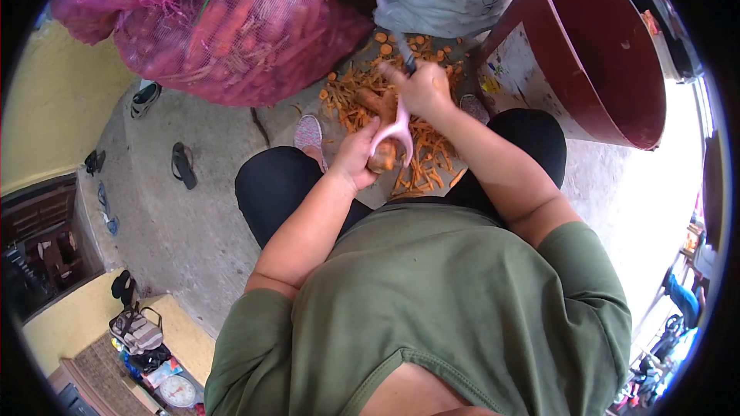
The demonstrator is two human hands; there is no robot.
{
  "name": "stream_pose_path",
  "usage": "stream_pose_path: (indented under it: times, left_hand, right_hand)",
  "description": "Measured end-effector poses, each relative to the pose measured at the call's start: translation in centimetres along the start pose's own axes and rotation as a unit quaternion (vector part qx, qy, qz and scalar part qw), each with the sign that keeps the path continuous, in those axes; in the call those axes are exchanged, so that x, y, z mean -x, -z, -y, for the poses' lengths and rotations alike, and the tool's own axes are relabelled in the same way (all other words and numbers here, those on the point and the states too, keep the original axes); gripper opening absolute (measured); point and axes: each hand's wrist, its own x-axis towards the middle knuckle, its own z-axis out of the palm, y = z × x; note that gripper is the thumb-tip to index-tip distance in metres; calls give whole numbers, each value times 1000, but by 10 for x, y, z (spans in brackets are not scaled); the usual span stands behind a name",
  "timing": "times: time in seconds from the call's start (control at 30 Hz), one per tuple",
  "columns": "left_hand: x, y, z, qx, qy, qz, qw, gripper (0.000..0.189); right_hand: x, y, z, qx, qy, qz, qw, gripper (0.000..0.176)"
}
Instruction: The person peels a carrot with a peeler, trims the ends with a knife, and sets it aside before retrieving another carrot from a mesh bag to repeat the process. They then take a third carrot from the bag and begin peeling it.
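One carrot [374, 102], centre, over peelings [428, 162]: left hand [353, 158] clamped round its near end; right hand [425, 91] closed on one peeler [398, 132]. Far: one mesh sack [231, 38], left; one bucket [609, 69], right.

The carrot [383, 156] is above peelings [348, 102] on the floor [193, 216], sack [231, 38] left, bucket [609, 46] right.

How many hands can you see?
2. The left hand grips a carrot above the peelings; the right hand holds the pink peeler against it. No others show.
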Motion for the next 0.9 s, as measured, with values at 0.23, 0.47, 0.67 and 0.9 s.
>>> stream_pose_path:
  times: [0.23,0.47,0.67,0.9]
  left_hand:
    - [14,-1,1,-39,46,35,998,34]
    - [1,-7,-1,2,3,-11,1000,35]
    - [25,-18,1,-104,31,67,992,33]
    - [1,0,-7,-9,18,-10,1000,36]
  right_hand:
    - [-83,25,-70,57,-113,-218,968,60]
    - [7,0,0,-14,27,24,999,55]
    - [-83,39,-75,81,-110,-208,968,73]
    - [4,3,-4,-21,-29,-5,999,57]
